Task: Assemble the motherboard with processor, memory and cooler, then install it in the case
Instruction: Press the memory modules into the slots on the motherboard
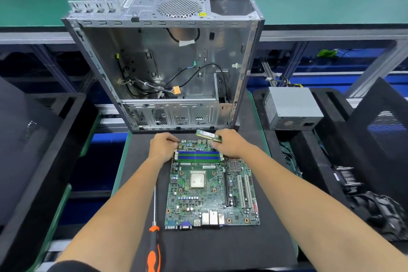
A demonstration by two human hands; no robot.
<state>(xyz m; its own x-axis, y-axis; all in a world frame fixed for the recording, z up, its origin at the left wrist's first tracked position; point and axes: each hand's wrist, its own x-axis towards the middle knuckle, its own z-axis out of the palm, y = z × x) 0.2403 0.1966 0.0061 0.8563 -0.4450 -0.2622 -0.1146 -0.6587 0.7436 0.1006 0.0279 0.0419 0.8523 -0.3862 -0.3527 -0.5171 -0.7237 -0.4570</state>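
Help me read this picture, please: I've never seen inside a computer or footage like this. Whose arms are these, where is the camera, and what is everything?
The single picture comes from a camera worn on a person's head, looking forward and down, so the two bare arms are that person's own. On the black mat lies a green motherboard with a square processor in its middle and blue and green memory slots at its far end. The right hand pinches a memory stick above those slots; the left hand rests at the board's far left corner. Beyond stands the open metal computer case. An orange-handled screwdriver lies left of the board, and a grey power supply sits at right.
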